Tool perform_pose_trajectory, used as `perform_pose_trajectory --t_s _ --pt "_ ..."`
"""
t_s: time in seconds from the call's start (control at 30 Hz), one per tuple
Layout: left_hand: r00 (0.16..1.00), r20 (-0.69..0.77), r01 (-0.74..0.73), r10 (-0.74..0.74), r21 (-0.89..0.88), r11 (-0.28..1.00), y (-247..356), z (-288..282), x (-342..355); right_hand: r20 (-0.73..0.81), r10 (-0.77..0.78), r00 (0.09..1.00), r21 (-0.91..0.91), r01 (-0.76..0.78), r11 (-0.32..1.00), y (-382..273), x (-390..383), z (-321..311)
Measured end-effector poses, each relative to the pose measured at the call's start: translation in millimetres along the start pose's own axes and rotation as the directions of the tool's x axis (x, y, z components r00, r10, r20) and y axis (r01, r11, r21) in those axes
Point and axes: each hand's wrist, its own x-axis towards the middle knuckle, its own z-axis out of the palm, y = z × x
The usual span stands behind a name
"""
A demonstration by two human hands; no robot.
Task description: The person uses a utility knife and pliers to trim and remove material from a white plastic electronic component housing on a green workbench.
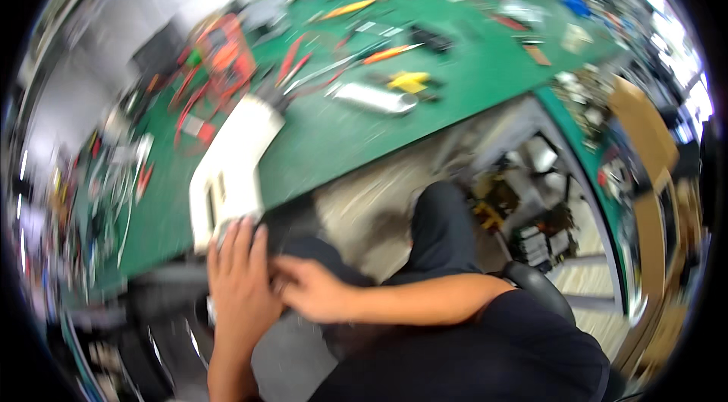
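Note:
A bent white plastic housing (241,146) with dark slots near its close end lies slanting across the left part of the green bench (334,152). Its near end reaches the bench edge. My left hand (244,281) rests on that end with fingers stretched out; its thumb is hidden. Just right of the left palm, my right hand (311,288) is closed, fingers curled in. What it holds, if anything, is hidden and blurred. A silver cylinder (375,98) lies beyond the housing, to its right.
An orange multimeter (226,53) with red leads stands behind the housing. Orange-handled screwdrivers (385,54), yellow pliers (409,82) and a black block (431,38) lie farther back. Cables and tools crowd the left end. At right are a cardboard box (644,121) and cluttered under-bench shelves.

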Motion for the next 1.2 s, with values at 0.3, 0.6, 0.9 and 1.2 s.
perform_pose_trajectory --t_s 0.3,0.6,0.9,1.2 --pt "0.977 -0.207 0.102 -0.049 0.254 0.962 -10.4 20.0 -24.6 -0.173 -0.034 0.984 -0.215 -0.004 0.977 -30.6 -13.5 -48.6" --pt "0.846 -0.529 0.087 0.068 0.262 0.961 -28.8 56.0 -10.4 -0.059 -0.71 0.702 -0.977 0.105 0.184 -100.0 28.3 -167.1" --pt "0.717 -0.694 0.171 -0.069 0.079 0.982 -29.4 81.3 -1.7 -0.053 -0.57 0.82 -0.945 -0.226 -0.238 -122.1 51.7 -226.8" --pt "0.774 -0.619 0.032 0.135 0.251 0.968 -46.4 73.4 -5.9 -0.096 -0.494 0.864 -0.952 -0.225 -0.209 -133.4 61.0 -221.8"
